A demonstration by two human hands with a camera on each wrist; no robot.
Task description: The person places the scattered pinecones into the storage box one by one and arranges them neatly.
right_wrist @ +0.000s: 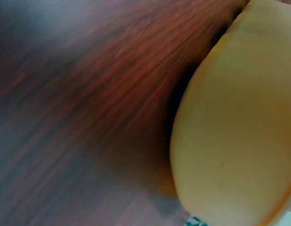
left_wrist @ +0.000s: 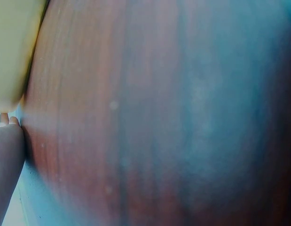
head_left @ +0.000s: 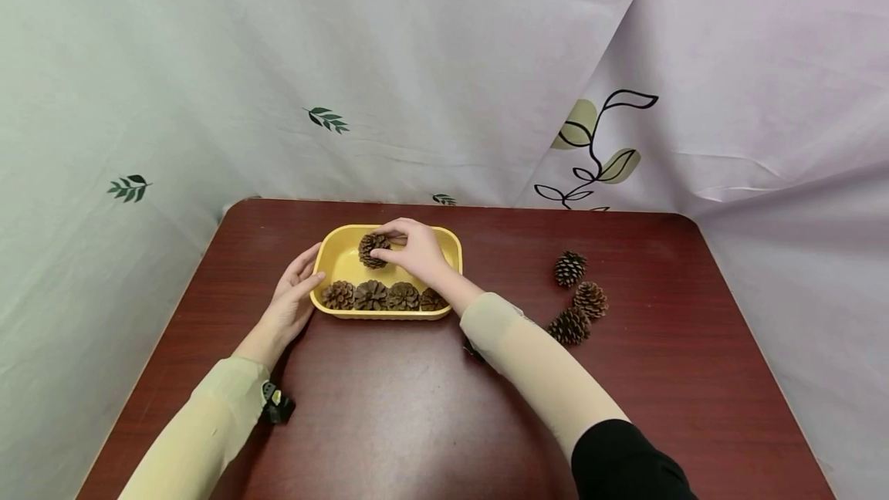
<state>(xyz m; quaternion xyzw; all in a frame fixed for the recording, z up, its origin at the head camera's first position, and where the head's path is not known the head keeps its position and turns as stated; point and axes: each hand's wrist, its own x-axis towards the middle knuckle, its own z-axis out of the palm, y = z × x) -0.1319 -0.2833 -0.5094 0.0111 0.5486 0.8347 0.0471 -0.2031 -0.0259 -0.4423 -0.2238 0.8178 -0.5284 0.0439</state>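
A yellow plastic tray stands near the far side of the table, a row of several brown pine cones lying along its near wall. My right hand reaches over the tray and pinches another pine cone between thumb and fingers, above the back left of the tray. At the left end, my left hand holds the tray, thumb on the rim and fingers along the outer wall. The tray's outer wall fills much of the right wrist view, where the right hand is hidden.
Several loose pine cones lie on the dark red table to the right of the tray. Another dark cone is partly hidden under the right forearm. A pale patterned curtain hangs behind the table.
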